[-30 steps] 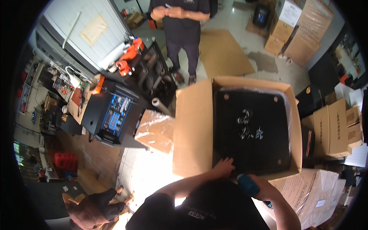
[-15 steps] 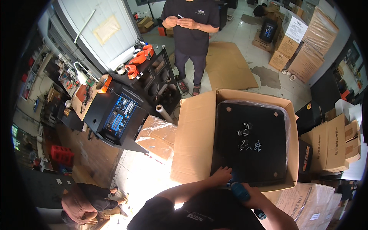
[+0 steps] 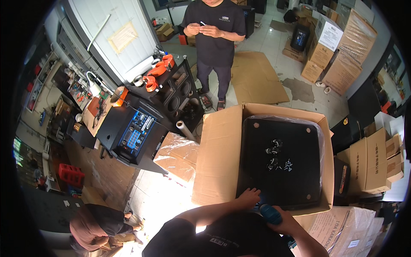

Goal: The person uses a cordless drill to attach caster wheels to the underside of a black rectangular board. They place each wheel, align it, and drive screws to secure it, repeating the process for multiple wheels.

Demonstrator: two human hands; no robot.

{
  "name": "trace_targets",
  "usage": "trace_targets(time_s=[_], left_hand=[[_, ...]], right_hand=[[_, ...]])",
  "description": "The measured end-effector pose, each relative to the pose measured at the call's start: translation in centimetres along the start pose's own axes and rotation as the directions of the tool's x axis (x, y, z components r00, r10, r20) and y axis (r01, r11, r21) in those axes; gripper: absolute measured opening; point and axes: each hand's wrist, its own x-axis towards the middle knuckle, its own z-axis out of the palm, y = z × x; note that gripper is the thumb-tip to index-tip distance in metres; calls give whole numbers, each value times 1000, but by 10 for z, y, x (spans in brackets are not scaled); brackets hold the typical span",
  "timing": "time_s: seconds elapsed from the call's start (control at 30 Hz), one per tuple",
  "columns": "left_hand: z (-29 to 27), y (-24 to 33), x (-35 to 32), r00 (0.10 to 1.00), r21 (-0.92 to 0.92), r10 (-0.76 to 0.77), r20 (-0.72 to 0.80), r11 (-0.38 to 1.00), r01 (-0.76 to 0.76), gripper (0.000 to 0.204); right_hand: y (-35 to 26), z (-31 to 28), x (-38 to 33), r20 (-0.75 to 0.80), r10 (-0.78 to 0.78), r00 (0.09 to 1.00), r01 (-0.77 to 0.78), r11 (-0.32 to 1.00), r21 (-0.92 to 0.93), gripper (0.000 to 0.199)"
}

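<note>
My right hand (image 3: 287,220) grips a teal cordless drill (image 3: 271,214) at the near edge of an open carton (image 3: 217,154). Beside the drill's front end is my left hand (image 3: 249,198), fingers bent at the near left corner of a black panel (image 3: 295,184); what they hold is hidden. This panel fills the carton, with clear plastic film round its edge. Pale round spots mark three of its corners. On it lie several black casters (image 3: 274,147) and a loose cluster of silver screws (image 3: 288,165).
A film-wrapped carton (image 3: 176,156) and a black speaker (image 3: 137,132) stand at left. Orange tape rolls (image 3: 157,70) lie on a black cabinet. Across from me stands a person (image 3: 214,38); another (image 3: 96,227) bends at lower left. Stacked cartons (image 3: 369,158) line the right.
The view has shifted slightly. Both hands and the drill stay at nearly the same place by the panel's near edge; the casters and screws lie as before.
</note>
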Motion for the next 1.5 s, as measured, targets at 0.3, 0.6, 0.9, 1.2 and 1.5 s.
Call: trace_targets(time_s=[0.3, 0.6, 0.9, 1.2, 1.5], left_hand=[[4, 0, 2, 1000, 68, 25, 15, 997, -26, 15], [0, 7, -4, 999, 12, 26, 46, 1000, -26, 16], [-13, 18, 13, 994, 200, 108, 3, 974, -107, 17], [-13, 22, 18, 974, 372, 196, 116, 901, -226, 19], [-2, 25, 24, 972, 352, 143, 189, 914, -203, 17]], right_hand=[[17, 5, -1, -54, -74, 996, 79, 991, 106, 77], [47, 17, -9, -53, -8, 999, 24, 951, 308, 83], [34, -14, -70, -252, 34, 967, 125, 799, 588, 65], [87, 37, -67, -406, 258, 877, 114, 707, 698, 70], [99, 26, -47, -583, 8, 812, 325, 824, 463, 78]])
